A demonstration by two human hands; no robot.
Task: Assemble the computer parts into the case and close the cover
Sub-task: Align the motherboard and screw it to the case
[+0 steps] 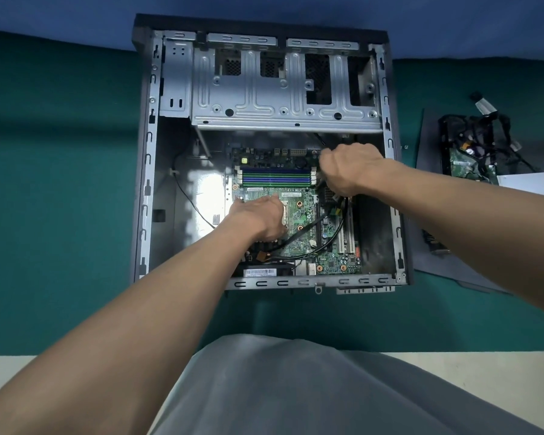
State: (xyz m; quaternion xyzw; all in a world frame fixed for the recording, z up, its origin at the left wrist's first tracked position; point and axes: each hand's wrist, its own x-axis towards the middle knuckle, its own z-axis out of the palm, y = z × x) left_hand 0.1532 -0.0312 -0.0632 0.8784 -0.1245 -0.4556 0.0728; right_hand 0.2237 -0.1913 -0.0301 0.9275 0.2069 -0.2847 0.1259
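Motherboard (299, 215) pinned in case (145, 183) under left hand (258, 219) (finger pose unclear); cables (343, 206) gripped aside by right hand (349, 171), prob for clearance.

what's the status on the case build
Left hand resting on the board. Right hand gripping cables at the board's right edge. Case open, cover lying off to its right. Black wires cross the board.
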